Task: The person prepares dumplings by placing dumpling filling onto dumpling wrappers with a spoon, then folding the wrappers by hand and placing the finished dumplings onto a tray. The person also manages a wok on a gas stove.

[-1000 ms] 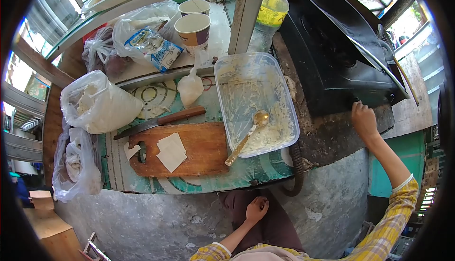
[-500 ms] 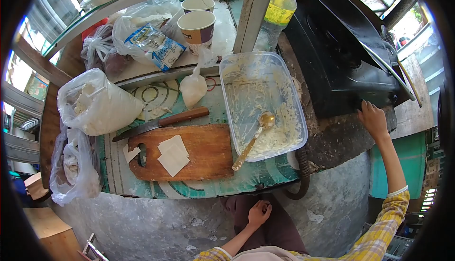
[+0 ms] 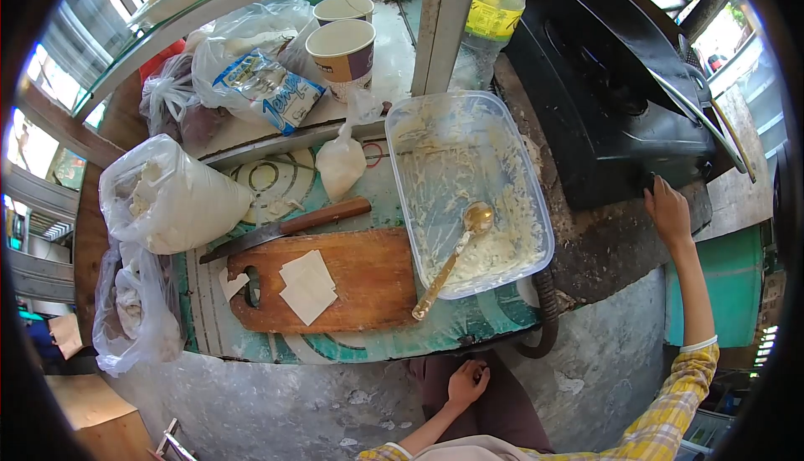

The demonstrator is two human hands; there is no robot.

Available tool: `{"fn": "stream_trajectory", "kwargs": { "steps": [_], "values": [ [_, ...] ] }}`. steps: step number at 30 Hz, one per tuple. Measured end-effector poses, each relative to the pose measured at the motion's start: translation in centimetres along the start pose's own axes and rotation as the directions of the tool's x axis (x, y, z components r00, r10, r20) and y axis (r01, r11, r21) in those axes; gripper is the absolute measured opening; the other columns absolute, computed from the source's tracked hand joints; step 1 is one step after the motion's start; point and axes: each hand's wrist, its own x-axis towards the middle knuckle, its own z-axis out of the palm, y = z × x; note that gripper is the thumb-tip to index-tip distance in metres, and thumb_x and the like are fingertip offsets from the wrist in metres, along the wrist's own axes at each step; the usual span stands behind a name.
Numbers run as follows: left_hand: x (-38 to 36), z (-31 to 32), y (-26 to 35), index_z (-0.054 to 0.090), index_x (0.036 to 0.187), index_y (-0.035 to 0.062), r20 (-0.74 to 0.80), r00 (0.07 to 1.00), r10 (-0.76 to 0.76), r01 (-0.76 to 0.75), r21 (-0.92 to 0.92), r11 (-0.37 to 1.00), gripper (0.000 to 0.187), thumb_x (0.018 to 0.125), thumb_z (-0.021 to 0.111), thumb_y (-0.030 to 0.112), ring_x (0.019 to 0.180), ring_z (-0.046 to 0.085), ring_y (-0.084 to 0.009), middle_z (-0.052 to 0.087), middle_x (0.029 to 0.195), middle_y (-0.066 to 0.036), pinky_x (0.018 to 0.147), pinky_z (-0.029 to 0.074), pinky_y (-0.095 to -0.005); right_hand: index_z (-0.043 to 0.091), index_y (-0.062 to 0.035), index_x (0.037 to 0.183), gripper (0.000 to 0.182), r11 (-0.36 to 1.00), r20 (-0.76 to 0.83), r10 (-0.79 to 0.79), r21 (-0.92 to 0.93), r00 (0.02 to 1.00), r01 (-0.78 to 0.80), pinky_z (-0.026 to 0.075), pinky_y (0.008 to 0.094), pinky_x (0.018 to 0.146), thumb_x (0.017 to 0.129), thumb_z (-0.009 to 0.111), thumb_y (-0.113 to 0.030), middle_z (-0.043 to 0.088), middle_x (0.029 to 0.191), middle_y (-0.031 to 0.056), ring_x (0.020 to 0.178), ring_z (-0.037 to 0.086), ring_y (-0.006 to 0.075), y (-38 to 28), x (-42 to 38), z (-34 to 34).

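right hand (image 3: 670, 210) is up at the front lower corner of the black stove (image 3: 611, 84), fingers (image 3: 655, 186) pressed on its front face; can't tell if they pinch anything there. left hand (image 3: 467, 381) rests on the lap below the tabletop's near edge, fingers curled loose w/ nothing in them. plastic tub (image 3: 536, 201) w/ spoon (image 3: 456, 252) sits just left of the stove, beside the cutting board (image 3: 368, 281) & knife (image 3: 289, 226).

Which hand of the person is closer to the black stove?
The right hand. It reaches out and touches the front lower corner of the black stove. The left hand rests low on the person's lap, below the counter edge, far from it.
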Motion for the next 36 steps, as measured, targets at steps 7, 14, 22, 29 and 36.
{"fn": "stream_trajectory", "kwargs": {
  "steps": [7,14,22,29,36],
  "values": [
    [0.0,-0.1,0.3,0.061,0.086,0.0063,0.008,1.000,-0.007,0.007,-0.004,1.000,0.013,0.083,0.059,0.019,0.054,0.057,-0.0184,0.056,0.067,-0.005,0.048,0.045,-0.0303,0.051,0.0060,0.104,0.030,0.997,-0.021,0.068,0.043,0.997,-0.067,0.046,0.0474,0.061,0.087,0.054,-0.019,0.060,0.084,0.0226,0.072,0.059,0.0412,-0.2,-0.1,0.5],
    [-0.1,-0.4,0.6,0.061,0.086,0.0072,0.008,1.000,-0.006,0.005,0.011,1.000,0.013,0.083,0.059,0.020,0.054,0.057,-0.0187,0.055,0.066,-0.005,0.048,0.045,-0.0304,0.051,0.0077,0.108,0.032,0.974,0.002,0.158,0.161,0.987,-0.156,0.045,0.0489,0.065,0.090,0.050,-0.019,0.060,0.089,0.0258,0.078,0.057,0.0444,-0.1,-0.4,1.0],
    [-0.2,-0.4,0.3,0.061,0.087,0.0076,0.003,1.000,0.019,-0.019,0.013,1.000,0.013,0.083,0.059,0.020,0.054,0.056,-0.0186,0.055,0.066,-0.005,0.048,0.045,-0.0305,0.051,0.0081,0.107,0.032,0.972,-0.024,0.138,0.193,0.990,-0.130,0.045,0.0483,0.066,0.090,0.050,-0.019,0.059,0.090,0.0266,0.081,0.057,0.0445,-0.3,-0.5,0.8],
    [-0.4,-0.6,0.7,0.062,0.089,0.0060,0.054,0.998,-0.020,0.019,0.022,1.000,0.015,0.084,0.057,0.019,0.055,0.058,-0.0191,0.057,0.070,-0.007,0.049,0.045,-0.0306,0.051,0.0078,0.105,0.032,0.981,0.035,0.147,0.122,0.989,-0.150,0.045,0.0483,0.067,0.088,0.052,-0.019,0.059,0.091,0.0249,0.081,0.057,0.0437,-0.3,-0.2,0.3],
    [-0.5,-0.8,1.0,0.061,0.086,0.0072,0.016,1.000,-0.009,0.009,0.018,1.000,0.013,0.084,0.057,0.020,0.054,0.057,-0.0196,0.056,0.068,-0.006,0.048,0.045,-0.0302,0.051,0.0062,0.107,0.033,0.983,0.012,0.132,0.131,0.991,-0.132,0.046,0.0473,0.066,0.089,0.052,-0.022,0.059,0.090,0.0244,0.081,0.058,0.0431,0.1,-0.5,0.9]
  ]
}}
